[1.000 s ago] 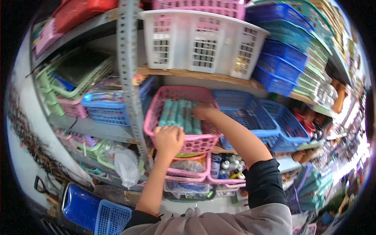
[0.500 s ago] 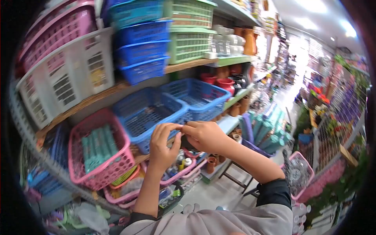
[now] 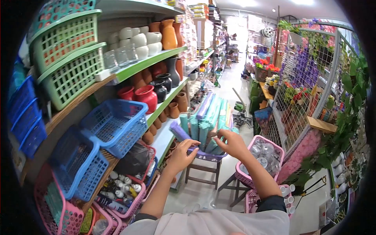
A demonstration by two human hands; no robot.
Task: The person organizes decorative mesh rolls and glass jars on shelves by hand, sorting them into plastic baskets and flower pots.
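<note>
My left hand (image 3: 183, 155) is at the near left of a purple basket (image 3: 207, 156), thumb and fingers apart and holding nothing. My right hand (image 3: 233, 145) is over the basket's right side, its fingers bent but spread. Upright in the basket stand several teal plastic-wrapped rolls (image 3: 209, 117). A purple roll (image 3: 179, 131) leans out to the left, just above my left fingers. The basket rests on a dark wooden stool (image 3: 202, 170). Both hands overlap the basket's near side in this view.
Left shelves hold blue baskets (image 3: 113, 125), green baskets (image 3: 72, 74), red pots (image 3: 146, 98) and white cups (image 3: 139, 40). A pink basket of clear cups (image 3: 260, 156) stands right of the stool. A wire mesh rack (image 3: 301, 86) with artificial flowers lines the right; an aisle runs ahead.
The view has swung right from the shelf baskets toward the aisle. My hands, close together before, are now apart and near the purple basket of rolls.
</note>
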